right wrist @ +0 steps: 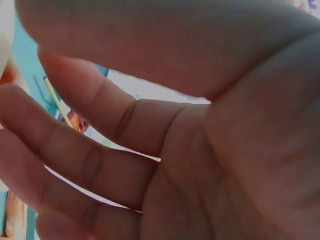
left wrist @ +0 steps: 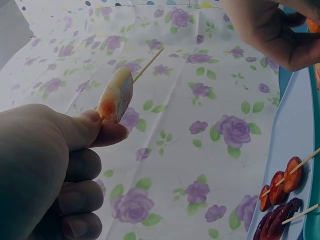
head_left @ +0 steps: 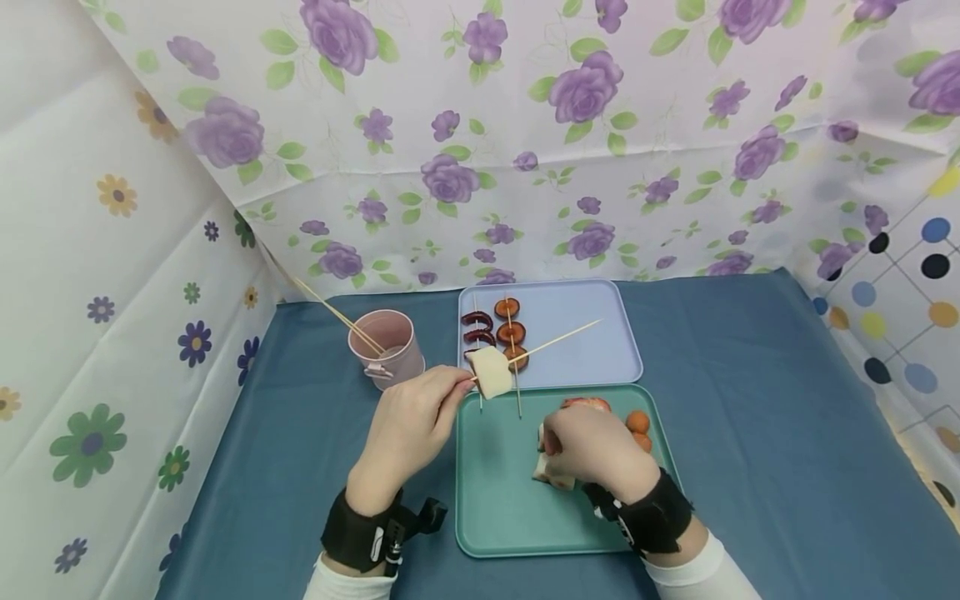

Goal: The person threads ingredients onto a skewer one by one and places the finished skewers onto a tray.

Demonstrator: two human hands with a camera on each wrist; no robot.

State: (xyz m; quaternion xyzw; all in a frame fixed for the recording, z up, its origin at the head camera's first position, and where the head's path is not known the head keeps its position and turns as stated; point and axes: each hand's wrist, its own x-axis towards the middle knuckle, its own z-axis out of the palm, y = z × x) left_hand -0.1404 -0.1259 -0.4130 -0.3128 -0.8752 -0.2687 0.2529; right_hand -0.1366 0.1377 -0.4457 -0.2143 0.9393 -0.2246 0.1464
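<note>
In the head view my left hand point(head_left: 412, 425) pinches a thin wooden skewer point(head_left: 566, 337) between thumb and forefinger. A pale, flat slice point(head_left: 491, 372) with a browned edge is threaded on it near the fingertips. The left wrist view has that slice point(left wrist: 116, 95) edge-on, the bare stick rising beyond it. Over the green tray point(head_left: 495, 533), my right hand point(head_left: 596, 446) reaches down with loosely bent fingers at pale slices point(head_left: 551, 475). In the right wrist view its fingers point(right wrist: 65, 140) lie apart, a white piece point(right wrist: 4, 35) just past the thumb tip; the palm holds nothing.
Behind the green tray lies a pale blue tray point(head_left: 585, 333) with a skewer of brown round slices point(head_left: 512, 332) and one of dark red curled pieces point(head_left: 477, 319). Orange balls point(head_left: 637, 422) and a red piece point(head_left: 587, 403) sit beside my right hand. A pink bucket point(head_left: 386, 354) holds sticks.
</note>
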